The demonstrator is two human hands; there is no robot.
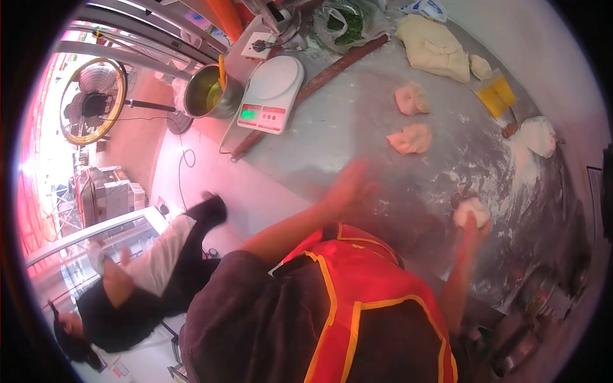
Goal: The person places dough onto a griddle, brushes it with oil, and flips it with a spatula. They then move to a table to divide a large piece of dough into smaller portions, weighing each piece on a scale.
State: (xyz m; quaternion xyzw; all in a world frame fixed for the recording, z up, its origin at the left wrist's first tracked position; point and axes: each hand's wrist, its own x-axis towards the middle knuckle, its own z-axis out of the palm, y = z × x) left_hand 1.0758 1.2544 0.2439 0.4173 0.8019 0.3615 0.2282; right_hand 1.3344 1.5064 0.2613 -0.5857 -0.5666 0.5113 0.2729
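My right hand (474,228) is closed on a small pale dough ball (471,209) at the right of the floured worktop (338,127). Motion blurs my left hand (353,188), which is over the near edge of the worktop; its fingers are smeared and nothing shows in it. Two pieces of dough, an upper one (412,99) and a lower one (410,139), lie beyond my hands. Farther back rests a large dough mass (433,48) with a small lump (480,67) beside it.
A white scale (271,89) stands by a long wooden stick (313,89) and a metal pot (207,96). At the back is a bag of greens (348,24). Metal bowls (517,348) sit lower right. Another person (140,287) is at the left, near a fan (94,102).
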